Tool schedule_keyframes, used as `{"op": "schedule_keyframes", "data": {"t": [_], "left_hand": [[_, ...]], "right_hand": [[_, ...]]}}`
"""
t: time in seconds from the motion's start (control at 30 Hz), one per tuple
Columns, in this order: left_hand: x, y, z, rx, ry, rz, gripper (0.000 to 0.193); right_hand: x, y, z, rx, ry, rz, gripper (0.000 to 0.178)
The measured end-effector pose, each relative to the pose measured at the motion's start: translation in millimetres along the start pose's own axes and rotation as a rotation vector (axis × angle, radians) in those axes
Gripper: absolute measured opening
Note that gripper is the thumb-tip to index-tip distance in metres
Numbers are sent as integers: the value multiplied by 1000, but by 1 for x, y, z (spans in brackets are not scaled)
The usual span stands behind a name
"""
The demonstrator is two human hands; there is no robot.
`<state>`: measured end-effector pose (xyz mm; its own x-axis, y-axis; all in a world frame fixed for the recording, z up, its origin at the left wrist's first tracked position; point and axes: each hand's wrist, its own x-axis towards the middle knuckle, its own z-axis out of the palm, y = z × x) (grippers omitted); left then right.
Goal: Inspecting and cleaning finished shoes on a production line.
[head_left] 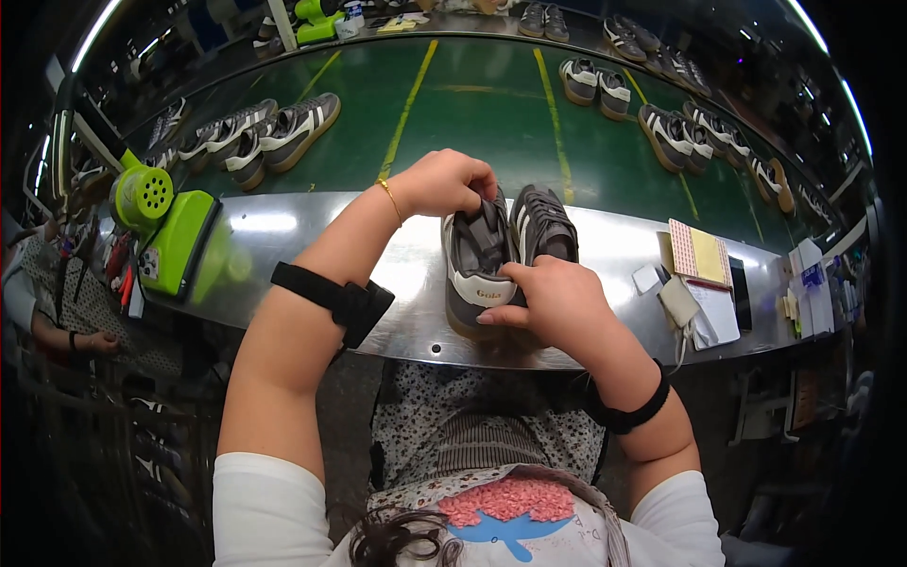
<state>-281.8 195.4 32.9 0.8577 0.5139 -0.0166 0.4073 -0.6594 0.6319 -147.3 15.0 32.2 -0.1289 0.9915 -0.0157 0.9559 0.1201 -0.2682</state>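
Note:
A pair of grey sneakers with white side stripes stands on the metal bench edge in front of me, toes pointing away. My left hand point(455, 183) is closed at the laces of the left sneaker point(470, 298), its fingers curled down; exactly what they pinch is hidden. Around the white heel of that same sneaker, my right hand point(556, 304) has its thumb and fingers closed. The right sneaker point(546, 219) sits close alongside, laced, its heel partly covered by my right hand.
Behind the metal bench point(397, 326) runs a green belt point(482, 113) with yellow lines, carrying several more sneakers point(300, 128). A lime-green device point(175, 241) stands at left. Notebooks and papers point(699, 274) lie at right. Another person's hand point(94, 342) shows at far left.

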Motion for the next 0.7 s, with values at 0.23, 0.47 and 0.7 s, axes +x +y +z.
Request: {"op": "schedule_keyframes", "data": {"t": [0.23,0.47,0.7], "left_hand": [[2,-11,-7,-116,-19,-39,24],[-10,-30,0,-644,3,23,26],[-40,-161,26,-74,575,-330,24]], "right_hand": [[8,-7,0,8,-2,-7,53],[9,6,-1,103,-33,46,56],[28,37,-36,615,30,66,56]]}}
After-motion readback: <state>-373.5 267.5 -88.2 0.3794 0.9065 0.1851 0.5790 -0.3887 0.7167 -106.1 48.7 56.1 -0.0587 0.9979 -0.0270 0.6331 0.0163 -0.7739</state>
